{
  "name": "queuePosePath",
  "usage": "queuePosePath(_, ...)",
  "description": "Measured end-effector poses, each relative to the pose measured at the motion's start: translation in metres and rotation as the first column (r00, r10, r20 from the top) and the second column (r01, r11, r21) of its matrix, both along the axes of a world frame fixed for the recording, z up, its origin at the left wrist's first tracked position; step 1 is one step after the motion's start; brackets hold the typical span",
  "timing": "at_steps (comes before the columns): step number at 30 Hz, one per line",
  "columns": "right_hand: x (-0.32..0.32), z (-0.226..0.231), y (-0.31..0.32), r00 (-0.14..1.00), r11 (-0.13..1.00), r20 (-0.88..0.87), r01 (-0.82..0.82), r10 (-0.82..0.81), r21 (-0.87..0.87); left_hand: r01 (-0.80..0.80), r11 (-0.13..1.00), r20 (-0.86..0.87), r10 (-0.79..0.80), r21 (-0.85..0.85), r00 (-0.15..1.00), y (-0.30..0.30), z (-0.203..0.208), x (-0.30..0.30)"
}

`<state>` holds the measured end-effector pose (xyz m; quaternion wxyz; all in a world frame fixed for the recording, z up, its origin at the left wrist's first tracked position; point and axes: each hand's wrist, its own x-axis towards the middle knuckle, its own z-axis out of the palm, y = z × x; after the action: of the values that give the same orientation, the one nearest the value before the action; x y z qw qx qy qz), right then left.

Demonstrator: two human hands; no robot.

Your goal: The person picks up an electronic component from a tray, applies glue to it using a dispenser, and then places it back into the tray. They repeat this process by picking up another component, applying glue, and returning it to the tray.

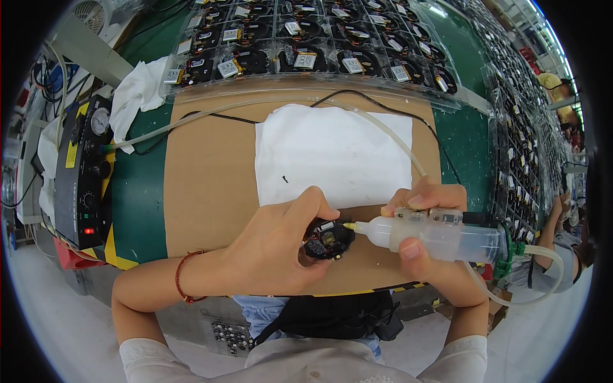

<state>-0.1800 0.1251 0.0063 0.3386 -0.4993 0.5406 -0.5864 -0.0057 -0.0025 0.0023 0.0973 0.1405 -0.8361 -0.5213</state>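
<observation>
Between the thumb and fingers of my left hand (274, 239) is a small round black electronic module (327, 240), tilted so its inner parts show. My right hand (428, 210) grips a clear dispensing syringe (440, 237) lying nearly level, its fingers closed around the barrel. The syringe's yellow tip (349, 226) points left and meets or nearly meets the module's upper right edge; I cannot tell if they touch. A green cap (507, 250) closes the syringe's right end, with a clear hose leading from it. Both hands are above the near part of a brown cardboard sheet (211, 185).
A white cloth (335, 156) bearing a tiny black piece lies ahead of my hands. A black dispenser box (83, 172) with a gauge stands at left, its hose (223, 110) crossing the cardboard. Clear trays (306, 80) of similar modules fill the back. Another person (562, 249) is at right.
</observation>
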Motion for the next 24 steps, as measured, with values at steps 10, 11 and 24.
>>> queuePosePath(10,-0.013,-0.005,0.005,0.992,0.991,0.119,0.064,-0.050,-0.119,-0.163,0.979,0.013,0.162,0.124,0.987,-0.001,-0.004,-0.001)
queuePosePath(11,-0.013,-0.004,0.005,0.991,0.989,0.118,0.077,-0.062,-0.124,-0.159,0.973,0.035,0.156,0.166,0.987,-0.003,-0.003,-0.001)
queuePosePath(24,0.005,-0.007,-0.009,0.952,0.871,-0.306,-0.161,0.013,-0.464,-0.206,0.933,-0.087,0.240,0.294,0.967,-0.002,-0.020,-0.002)
